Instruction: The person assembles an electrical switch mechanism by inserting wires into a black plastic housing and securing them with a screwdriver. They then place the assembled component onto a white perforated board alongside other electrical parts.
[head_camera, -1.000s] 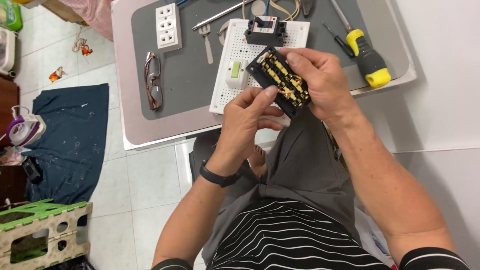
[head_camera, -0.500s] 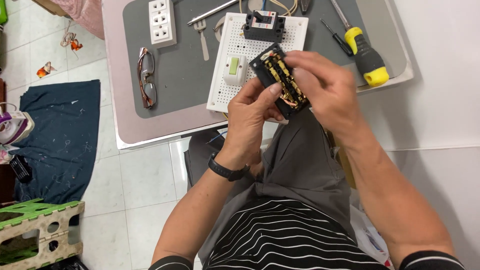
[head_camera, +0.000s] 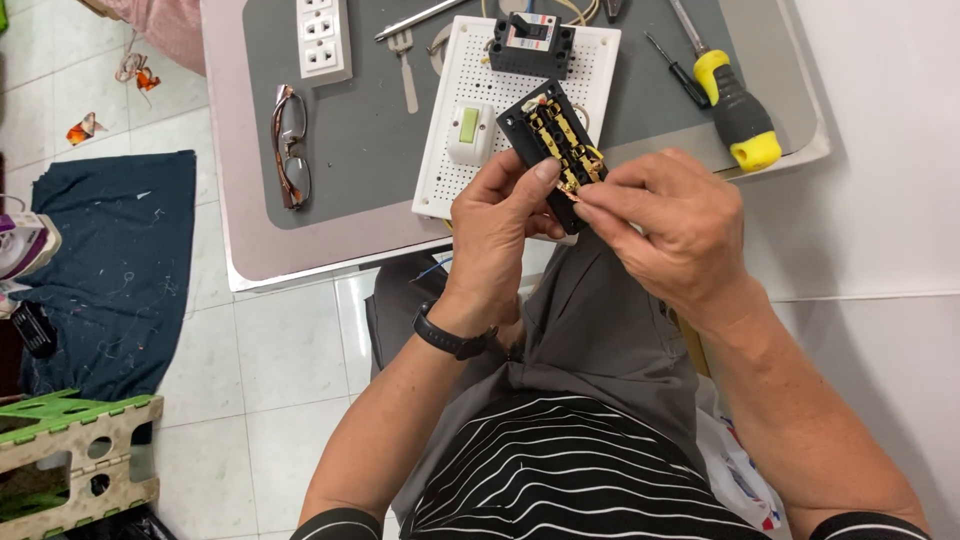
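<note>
Here, both hands meet just above the near edge of a grey work mat (head_camera: 370, 150) and share one thing: a small black socket body (head_camera: 553, 150), turned so its brass contact strips face up. The left hand (head_camera: 500, 225) grips it from below and from the side, thumb pressed against the lower left edge, fingers curled under — closed on the part. The right hand (head_camera: 660, 225) comes in from the other side, thumb and forefinger pinched narrow on the lower end of the brass metalwork; what sits between those fingertips, if anything, is too small to tell. A black wristband (head_camera: 455, 338) circles the left wrist.

The socket body hangs in the air, tilted, over a white perforated board (head_camera: 590, 60) that lies on the mat. On that board stand a black circuit breaker (head_camera: 532, 45) at the far side and a white switch with a green rocker (head_camera: 470, 132) — just beside the left hand's knuckles.

Right of the board lie a yellow-and-black screwdriver (head_camera: 735, 110) and a thin black one (head_camera: 678, 70), near each other. On the left part of the mat rest a pair of glasses (head_camera: 291, 145) and a white socket strip (head_camera: 323, 38), well apart from the hands.
</note>
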